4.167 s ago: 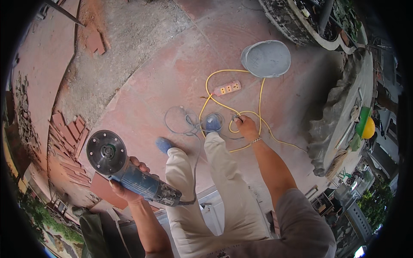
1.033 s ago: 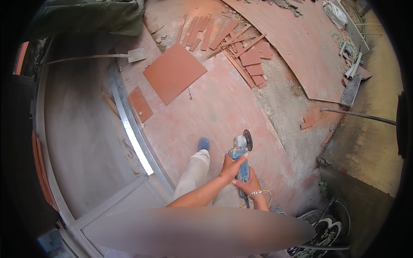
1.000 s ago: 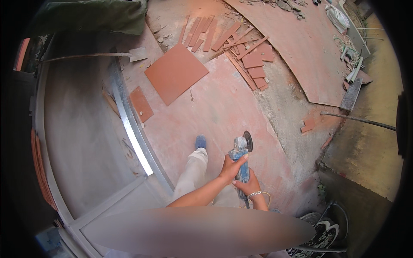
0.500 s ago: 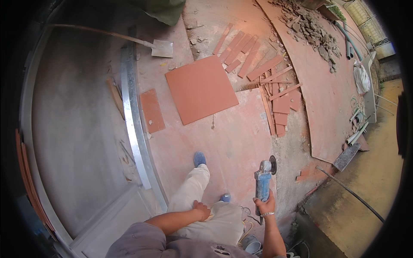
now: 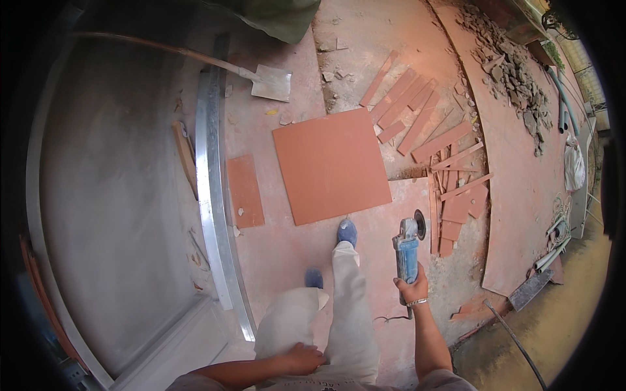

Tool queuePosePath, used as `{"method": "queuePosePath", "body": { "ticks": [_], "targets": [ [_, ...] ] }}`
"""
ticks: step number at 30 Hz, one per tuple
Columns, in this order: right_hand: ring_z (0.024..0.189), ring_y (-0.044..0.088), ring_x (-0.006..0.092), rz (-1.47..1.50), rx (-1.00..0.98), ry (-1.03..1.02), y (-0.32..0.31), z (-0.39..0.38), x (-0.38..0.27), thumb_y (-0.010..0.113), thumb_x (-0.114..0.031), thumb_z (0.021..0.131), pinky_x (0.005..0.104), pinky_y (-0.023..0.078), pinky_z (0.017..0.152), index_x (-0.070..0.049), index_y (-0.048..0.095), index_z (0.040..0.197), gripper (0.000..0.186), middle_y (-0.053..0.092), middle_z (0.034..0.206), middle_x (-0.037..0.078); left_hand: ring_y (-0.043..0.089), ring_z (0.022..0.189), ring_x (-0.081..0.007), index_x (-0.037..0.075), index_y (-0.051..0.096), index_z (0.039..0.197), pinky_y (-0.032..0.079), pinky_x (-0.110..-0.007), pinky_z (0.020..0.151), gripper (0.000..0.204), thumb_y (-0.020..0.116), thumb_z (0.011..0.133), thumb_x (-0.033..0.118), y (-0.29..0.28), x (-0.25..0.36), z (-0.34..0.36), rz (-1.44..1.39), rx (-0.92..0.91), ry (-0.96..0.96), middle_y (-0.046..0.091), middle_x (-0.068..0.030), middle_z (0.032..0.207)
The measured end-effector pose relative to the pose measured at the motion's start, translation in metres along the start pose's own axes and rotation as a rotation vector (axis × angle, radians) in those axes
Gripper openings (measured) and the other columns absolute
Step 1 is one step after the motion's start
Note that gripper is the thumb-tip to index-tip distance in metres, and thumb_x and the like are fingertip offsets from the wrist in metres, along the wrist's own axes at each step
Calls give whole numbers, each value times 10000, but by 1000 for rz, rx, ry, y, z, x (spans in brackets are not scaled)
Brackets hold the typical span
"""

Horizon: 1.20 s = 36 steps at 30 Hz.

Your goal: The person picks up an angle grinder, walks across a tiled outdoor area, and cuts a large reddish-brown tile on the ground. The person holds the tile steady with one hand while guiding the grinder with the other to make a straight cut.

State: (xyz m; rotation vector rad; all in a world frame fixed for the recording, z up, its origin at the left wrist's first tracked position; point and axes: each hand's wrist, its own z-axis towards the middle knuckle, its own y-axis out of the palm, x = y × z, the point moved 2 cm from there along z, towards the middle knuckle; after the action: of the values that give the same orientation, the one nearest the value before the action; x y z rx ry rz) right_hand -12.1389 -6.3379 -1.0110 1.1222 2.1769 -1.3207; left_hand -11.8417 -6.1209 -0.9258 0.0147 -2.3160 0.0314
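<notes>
My right hand (image 5: 412,287) grips a dusty blue angle grinder (image 5: 405,254) by its body, its dark disc (image 5: 419,223) uppermost and its cord trailing below. My left hand (image 5: 305,358) is closed against my pale trousers (image 5: 349,306) at thigh height; what it holds, if anything, is hidden. Ahead of my blue shoe (image 5: 347,231) lies a large square terracotta tile (image 5: 331,166), with a smaller rectangular tile (image 5: 246,190) to its left. Cut tile strips (image 5: 456,215) are heaped to the right and behind it.
Along the left run a metal channel (image 5: 212,195) and grey slab (image 5: 111,208). A shovel (image 5: 270,83) lies at the upper left below a green tarp (image 5: 274,16). Rubble (image 5: 512,78), pipes, a white sack (image 5: 574,163) and coiled hose are at the right, beside a dark rod (image 5: 515,342).
I have turned from the cord and bucket to the tiles and walked toward them. My left hand left the grinder and dropped to my thigh; the grinder is now in my right.
</notes>
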Motion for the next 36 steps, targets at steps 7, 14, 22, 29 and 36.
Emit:
{"method": "queuePosePath", "body": {
  "ticks": [7, 14, 22, 29, 36],
  "targets": [
    [1036, 706, 300, -46, -52, -8, 88, 163, 46, 860, -233, 686, 401, 547, 936, 31, 526, 1395, 827, 710, 1138, 215, 384, 1477, -420, 127, 258, 1613, 377, -499, 1182, 984, 824, 841, 353, -182, -290, 128, -183, 612, -581, 334, -287, 1609],
    [989, 663, 198, 126, -63, -50, 170, 282, 83, 845, -185, 710, 345, 538, 909, 55, 529, 1388, 785, 693, 1118, 117, 50, 1597, -404, 267, 65, 1679, 169, -606, 1249, 1312, 925, 709, 468, -226, -466, 232, -314, 834, -877, -19, -253, 1717],
    [917, 636, 161, 337, -64, -108, 229, 345, 115, 817, -142, 733, 317, 522, 832, 39, 524, 1393, 744, 676, 1082, 88, -3, 1598, -412, 237, 114, 1677, 89, -688, 1220, 1378, 940, 622, 559, -201, -495, 276, -257, 1131, -875, -6, -254, 1714],
    [685, 598, 118, 307, 24, -214, 241, 356, 117, 794, -111, 750, 290, 516, 629, 35, 571, 1315, 625, 659, 912, 44, 62, 1591, -426, 182, 248, 1652, 130, -687, 1214, 1250, 910, 664, 568, -257, -522, 271, -129, 1322, -790, 113, -245, 1705],
    [693, 613, 122, 347, -24, -41, 233, 355, 101, 786, -116, 753, 289, 515, 622, 27, 575, 1332, 632, 663, 889, 50, 155, 1554, -445, 133, 285, 1636, 200, -631, 1222, 1179, 884, 717, 567, -318, -507, 301, -326, 1565, -722, 124, -277, 1684]
  ]
}}
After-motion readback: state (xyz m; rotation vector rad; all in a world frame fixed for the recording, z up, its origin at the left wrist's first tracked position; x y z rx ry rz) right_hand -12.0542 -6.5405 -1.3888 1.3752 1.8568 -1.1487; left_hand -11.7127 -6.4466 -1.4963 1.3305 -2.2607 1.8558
